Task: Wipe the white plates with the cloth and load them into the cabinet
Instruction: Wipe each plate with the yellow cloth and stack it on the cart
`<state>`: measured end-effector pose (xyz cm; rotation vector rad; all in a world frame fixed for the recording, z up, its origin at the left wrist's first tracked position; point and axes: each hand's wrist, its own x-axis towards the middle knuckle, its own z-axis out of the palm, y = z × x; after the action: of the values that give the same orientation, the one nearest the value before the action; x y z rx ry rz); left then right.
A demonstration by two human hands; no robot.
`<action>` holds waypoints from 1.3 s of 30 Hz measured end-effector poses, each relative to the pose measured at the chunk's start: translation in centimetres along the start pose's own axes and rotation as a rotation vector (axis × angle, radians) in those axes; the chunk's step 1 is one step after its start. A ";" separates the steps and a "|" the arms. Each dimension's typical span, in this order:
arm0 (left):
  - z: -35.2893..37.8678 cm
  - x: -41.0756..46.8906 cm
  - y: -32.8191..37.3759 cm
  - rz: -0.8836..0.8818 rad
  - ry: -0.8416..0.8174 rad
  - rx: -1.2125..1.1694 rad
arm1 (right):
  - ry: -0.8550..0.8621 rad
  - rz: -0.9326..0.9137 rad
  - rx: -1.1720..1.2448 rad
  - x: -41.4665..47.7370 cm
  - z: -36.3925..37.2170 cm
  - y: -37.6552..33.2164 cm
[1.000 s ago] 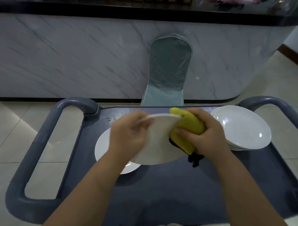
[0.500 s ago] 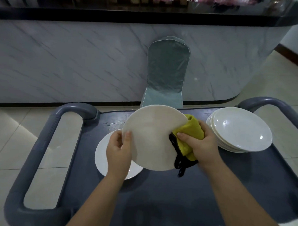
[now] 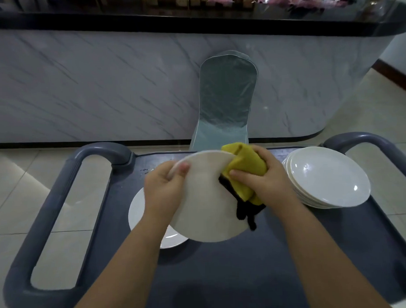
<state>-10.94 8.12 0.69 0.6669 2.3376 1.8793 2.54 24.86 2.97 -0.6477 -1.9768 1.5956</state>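
Plate (image 3: 206, 199) is pinched at its rim by left hand (image 3: 163, 189); cloth (image 3: 245, 169) is gripped by right hand (image 3: 265, 177). Probably stiff, slippery, breakable.

Restaurant or banquet service area, long marble-fronted bar counter (image 3: 103, 88) with dark top, covered banquet chair (image 3: 225, 100), grey service cart (image 3: 224, 268) carrying stacked white plates (image 3: 327, 179), tiled floor (image 3: 14, 179)
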 end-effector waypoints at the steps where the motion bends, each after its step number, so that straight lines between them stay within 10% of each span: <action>1: 0.0 -0.6 -0.9 -0.152 0.095 -0.064 | 0.090 0.062 0.132 -0.8 0.4 1.3; 7: 3.0 -4.9 -5.3 -0.862 0.264 -0.430 | 0.329 0.352 0.344 -3.5 3.2 6.4; 16: 1.4 0.9 1.1 0.507 -0.210 0.481 | -0.286 -0.196 -0.312 0.5 -1.1 -1.9; 22: 1.0 1.0 3.2 0.468 -0.092 0.285 | -0.218 -0.256 -0.285 1.2 -1.1 -4.0; 29: 1.5 -4.0 -2.3 -0.413 0.244 -0.125 | 0.267 0.174 0.391 -4.2 1.2 4.2; 39: 1.5 1.0 4.4 0.493 -0.192 0.512 | -0.236 -0.222 -0.280 0.8 -0.5 -4.1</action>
<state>-10.11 10.58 4.64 1.5151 2.7070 1.2342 2.12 24.93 7.17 -0.3357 -2.3802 1.3242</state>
